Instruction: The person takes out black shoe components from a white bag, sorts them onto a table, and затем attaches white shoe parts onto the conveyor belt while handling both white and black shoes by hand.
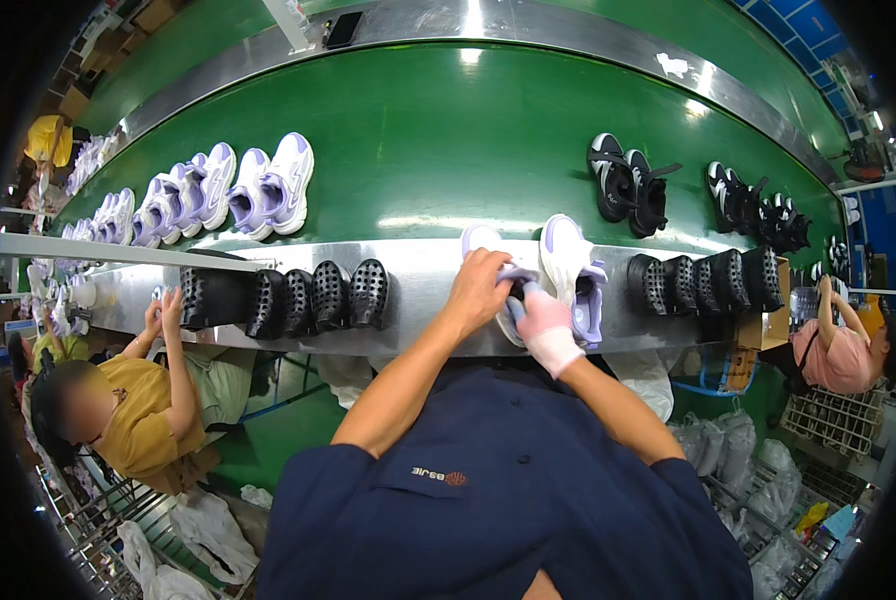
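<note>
A white and lavender sneaker [481,238] lies on the metal ledge in front of me, toe pointing away. My left hand [478,290] is bare and closes over its tongue and upper from the left side. On my right hand [548,325] is a pale pink and white glove. Its fingers grip the collar at the shoe's opening, and the fingertips are partly hidden there. Just to the right stands the matching sneaker [566,250], touched by neither hand as far as I can see.
Black studded forms [370,293] line the ledge on the left, more [648,285] on the right. Several white-lavender sneakers [290,185] and black-grey shoes [608,175] stand on the green belt [448,130]. A person in yellow [153,410] sits left, one in pink [833,355] right.
</note>
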Motion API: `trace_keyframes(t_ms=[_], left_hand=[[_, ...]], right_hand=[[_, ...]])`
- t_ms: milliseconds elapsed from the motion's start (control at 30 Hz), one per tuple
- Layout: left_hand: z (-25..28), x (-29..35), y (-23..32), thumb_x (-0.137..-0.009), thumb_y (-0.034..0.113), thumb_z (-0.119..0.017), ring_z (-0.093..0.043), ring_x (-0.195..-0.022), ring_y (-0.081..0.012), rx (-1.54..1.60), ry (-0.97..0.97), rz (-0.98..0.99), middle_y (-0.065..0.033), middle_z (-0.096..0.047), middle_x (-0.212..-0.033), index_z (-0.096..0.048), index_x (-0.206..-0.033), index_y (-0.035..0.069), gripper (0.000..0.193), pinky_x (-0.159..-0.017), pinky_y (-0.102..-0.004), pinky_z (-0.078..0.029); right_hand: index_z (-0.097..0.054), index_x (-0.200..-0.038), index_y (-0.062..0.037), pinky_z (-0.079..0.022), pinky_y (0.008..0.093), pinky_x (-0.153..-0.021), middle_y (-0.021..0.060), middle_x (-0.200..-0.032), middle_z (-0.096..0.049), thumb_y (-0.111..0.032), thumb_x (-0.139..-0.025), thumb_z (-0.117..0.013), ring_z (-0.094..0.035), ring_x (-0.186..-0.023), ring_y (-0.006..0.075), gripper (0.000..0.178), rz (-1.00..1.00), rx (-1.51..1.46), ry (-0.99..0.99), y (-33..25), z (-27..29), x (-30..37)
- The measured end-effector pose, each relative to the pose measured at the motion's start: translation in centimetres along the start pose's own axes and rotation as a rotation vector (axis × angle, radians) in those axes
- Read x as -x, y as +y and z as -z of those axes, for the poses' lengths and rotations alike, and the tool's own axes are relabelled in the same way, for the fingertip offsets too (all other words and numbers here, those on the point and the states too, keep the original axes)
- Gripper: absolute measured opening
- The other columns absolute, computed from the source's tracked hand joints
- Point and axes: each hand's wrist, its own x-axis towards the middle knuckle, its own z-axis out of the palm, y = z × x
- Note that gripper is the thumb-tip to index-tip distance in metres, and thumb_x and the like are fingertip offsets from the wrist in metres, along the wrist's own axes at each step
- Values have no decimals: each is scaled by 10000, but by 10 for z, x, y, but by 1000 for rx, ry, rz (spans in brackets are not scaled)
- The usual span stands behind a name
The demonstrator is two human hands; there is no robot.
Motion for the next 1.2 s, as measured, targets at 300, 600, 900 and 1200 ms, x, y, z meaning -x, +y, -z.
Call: trace_keyframes(t_ms=[300, 600, 900, 1200], left_hand=[[-34, 57, -1, -820, 74, -718, -648, -919, -484, -110, 33, 382, -289, -641, -1014, -474, -1441, -7, 671, -831, -565, -519], [10, 40, -9, -802, 21, -744, -650, -946, -418, -178, 56, 225, -209, -649, -986, -679, -1151, 39, 355, -816, -506, -529], [8, 41, -30, -806, -27, -701, -683, -859, -353, 44, 60, 176, -183, -682, -960, -662, -1224, 60, 429, -777, -427, -549], [28, 42, 32, -764, 65, -797, -611, -1087, -384, -276, 1, 13, -159, -647, -1055, -619, -1285, 135, 555, -856, -491, -532]], right_hand=[[-675, -950, 34, -547, 525, -830, 307, -879, -697, -171, -805, -675, -684, -900, 492, 250, -232, -150, 6, 28, -31, -11], [-653, -1225, -55, -531, 497, -886, 200, -1075, -710, -120, -803, -712, -655, -1018, 438, 431, 374, -244, 117, 14, -9, -43], [-698, -1056, -96, -481, 473, -952, 138, -978, -694, -97, -687, -717, -622, -1049, 382, 370, 651, -91, -28, -1, -12, -54], [-673, -1273, -11, -493, 293, -915, 55, -1167, -692, -195, -953, -677, -618, -1027, 130, 369, -1, -1295, -200, 19, 9, -26]])
